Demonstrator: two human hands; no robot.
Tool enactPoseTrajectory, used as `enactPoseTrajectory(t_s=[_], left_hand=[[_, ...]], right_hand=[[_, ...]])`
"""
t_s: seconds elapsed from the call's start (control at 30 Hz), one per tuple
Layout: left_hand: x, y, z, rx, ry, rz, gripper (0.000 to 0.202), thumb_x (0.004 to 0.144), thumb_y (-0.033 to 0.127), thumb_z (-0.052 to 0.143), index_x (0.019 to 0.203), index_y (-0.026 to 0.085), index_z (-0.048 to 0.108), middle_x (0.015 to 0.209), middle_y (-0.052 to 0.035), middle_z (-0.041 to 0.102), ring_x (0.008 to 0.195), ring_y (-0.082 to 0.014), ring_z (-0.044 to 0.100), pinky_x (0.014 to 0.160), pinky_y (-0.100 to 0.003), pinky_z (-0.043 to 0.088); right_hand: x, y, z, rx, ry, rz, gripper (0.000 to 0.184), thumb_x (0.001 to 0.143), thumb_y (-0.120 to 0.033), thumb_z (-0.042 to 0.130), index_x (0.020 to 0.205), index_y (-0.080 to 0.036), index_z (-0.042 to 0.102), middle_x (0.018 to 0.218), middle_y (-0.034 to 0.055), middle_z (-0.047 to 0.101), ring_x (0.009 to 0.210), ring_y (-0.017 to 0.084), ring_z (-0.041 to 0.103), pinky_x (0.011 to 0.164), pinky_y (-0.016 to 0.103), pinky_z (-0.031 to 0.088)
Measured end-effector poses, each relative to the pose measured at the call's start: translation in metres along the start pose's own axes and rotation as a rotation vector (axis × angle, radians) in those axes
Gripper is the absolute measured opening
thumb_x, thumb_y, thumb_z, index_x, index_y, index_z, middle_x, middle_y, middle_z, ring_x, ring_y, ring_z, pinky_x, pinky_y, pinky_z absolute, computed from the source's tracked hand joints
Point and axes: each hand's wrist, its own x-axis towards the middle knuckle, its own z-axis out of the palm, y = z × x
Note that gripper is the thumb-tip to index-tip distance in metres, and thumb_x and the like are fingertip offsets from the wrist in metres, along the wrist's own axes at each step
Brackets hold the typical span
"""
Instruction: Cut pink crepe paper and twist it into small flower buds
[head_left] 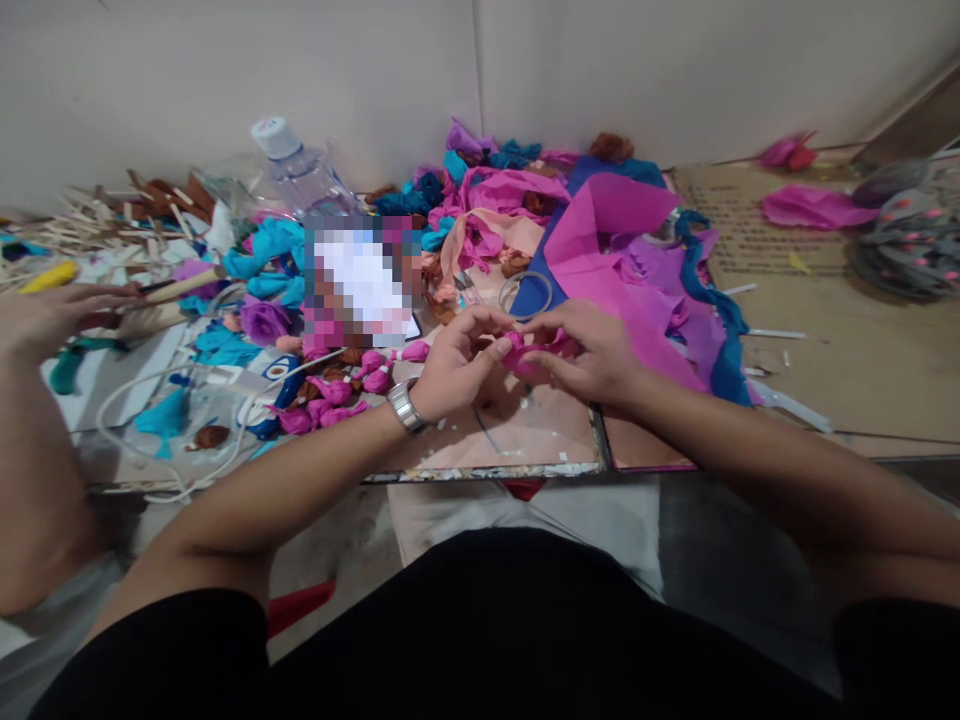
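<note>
My left hand (466,365), with a metal watch (406,406) at its wrist, pinches the left end of a pink crepe paper flower (517,352). Fingers of my right hand (589,350) close on the loose pink paper at its right side. Both hands meet just above the front of the table. Behind them lies a roll of clear tape or a ring (526,296) on dark blue paper. Several finished-looking pink paper buds (375,370) sit left of my left wrist. Large pink crepe sheets (607,225) spread behind my right hand.
A phone (367,285) with a blurred screen and a capped plastic bottle (300,170) stand at the back left. A white cable (112,400) loops along the left. Another person's hand (45,320) is at far left, near wooden sticks. Cardboard (825,350) covers the right side.
</note>
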Motion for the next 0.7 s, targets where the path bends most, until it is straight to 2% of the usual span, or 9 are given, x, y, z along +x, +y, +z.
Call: enactPoseTrajectory(t_s=[0.2, 0.4, 0.7], left_hand=[[0.0011, 0.0026, 0.0006, 0.018, 0.01, 0.029, 0.032, 0.099, 0.048, 0.079, 0.112, 0.02, 0.074, 0.11, -0.0081, 0.078, 0.094, -0.0151, 0.074, 0.083, -0.027, 0.061], [0.0007, 0.0056, -0.0003, 0.015, -0.015, 0.008, 0.032, 0.098, 0.048, 0.08, 0.111, 0.02, 0.075, 0.109, -0.0086, 0.081, 0.091, -0.0146, 0.075, 0.082, -0.026, 0.061], [-0.0008, 0.0068, 0.0017, 0.05, 0.006, 0.006, 0.03, 0.096, 0.049, 0.083, 0.105, 0.021, 0.083, 0.106, -0.0088, 0.085, 0.093, -0.0184, 0.08, 0.084, -0.032, 0.065]], right_hand=[[0.0012, 0.0004, 0.0002, 0.014, 0.036, -0.028, 0.022, 0.105, -0.046, 0.073, 0.1, -0.025, 0.077, 0.09, 0.0039, 0.081, 0.085, 0.024, 0.074, 0.083, 0.042, 0.053], [0.0022, -0.0025, 0.0005, 0.04, 0.033, -0.004, 0.019, 0.104, -0.043, 0.075, 0.095, -0.026, 0.077, 0.089, 0.0032, 0.081, 0.085, 0.023, 0.075, 0.084, 0.042, 0.054], [0.0011, -0.0044, 0.0006, 0.049, 0.05, -0.01, 0.016, 0.101, -0.038, 0.078, 0.092, -0.025, 0.075, 0.087, 0.0029, 0.08, 0.082, 0.022, 0.073, 0.08, 0.041, 0.053]])
